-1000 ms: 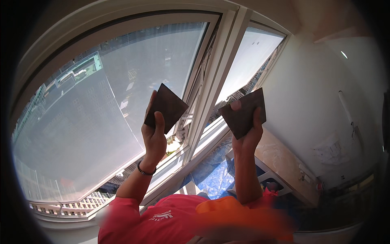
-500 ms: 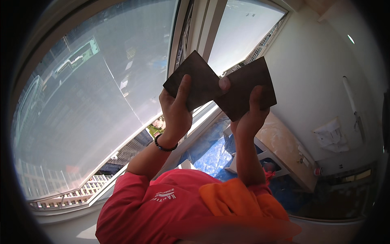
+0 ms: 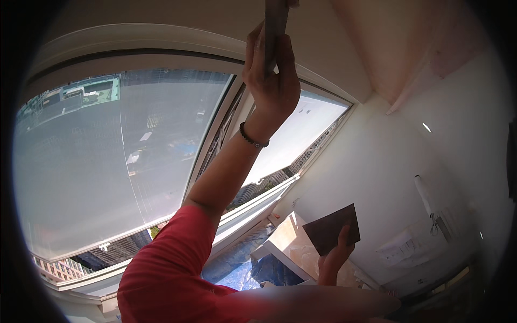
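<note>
My left hand (image 3: 274, 86), with a beaded bracelet on its wrist, is raised high near the ceiling. It grips a flat dark plate (image 3: 276, 27), seen nearly edge-on, whose upper end runs out of the picture. Whether the plate touches the ceiling cannot be told. Lower, at the right, my right hand (image 3: 335, 259) holds a second dark square plate (image 3: 329, 231) by its corner, thumb on its face. Both plates are thin and straight-edged, like putty spreaders; no handle shows. My right forearm is mostly hidden.
Large windows with pale screens (image 3: 107, 161) fill the left side. A ceiling (image 3: 161, 19) spans above and a white wall (image 3: 355, 167) stands to the right. Below lie blue plastic sheeting (image 3: 231, 274) and a boxy tan-topped piece (image 3: 293, 237). Paper (image 3: 398, 247) hangs on the wall.
My hands, earlier side by side with the plates' edges close together, are now apart. The left has risen with its plate; the right has moved lower with its own. The view has tilted upward.
</note>
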A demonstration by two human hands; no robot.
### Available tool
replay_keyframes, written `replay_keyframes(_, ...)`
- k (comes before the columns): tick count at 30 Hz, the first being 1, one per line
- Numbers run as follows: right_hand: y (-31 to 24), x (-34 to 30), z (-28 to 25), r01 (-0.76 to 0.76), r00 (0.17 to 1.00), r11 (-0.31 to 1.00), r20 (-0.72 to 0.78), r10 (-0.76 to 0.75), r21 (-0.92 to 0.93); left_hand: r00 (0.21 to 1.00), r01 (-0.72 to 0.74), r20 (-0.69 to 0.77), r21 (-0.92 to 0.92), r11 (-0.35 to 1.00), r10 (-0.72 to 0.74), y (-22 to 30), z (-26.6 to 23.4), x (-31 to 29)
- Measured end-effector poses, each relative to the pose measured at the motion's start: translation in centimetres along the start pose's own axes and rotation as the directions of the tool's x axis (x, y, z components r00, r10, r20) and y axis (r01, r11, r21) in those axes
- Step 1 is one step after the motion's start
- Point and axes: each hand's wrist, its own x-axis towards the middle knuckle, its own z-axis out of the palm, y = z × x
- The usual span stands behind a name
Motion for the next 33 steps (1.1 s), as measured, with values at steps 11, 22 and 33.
replay_keyframes(11,-2.2,-2.6,-6.6,0.012,0.852,0.944,-0.490,-0.183,-0.331,0.919,-0.353,-0.084,0.263,0.898,0.386,-5.5,9.9,9.3)
replay_keyframes(22,-3.5,-3.1,-10.3,0.092,0.802,0.967,-0.558,-0.214,-0.238,0.928,-0.259,-0.169,0.350,0.900,0.333,-7.7,14.8,9.2)
replay_keyframes(33,-5.2,-4.6,-12.8,0.071,0.790,0.956,-0.569,-0.228,-0.285,0.975,-0.193,-0.043,0.331,0.924,0.219,-4.5,11.8,7.0)
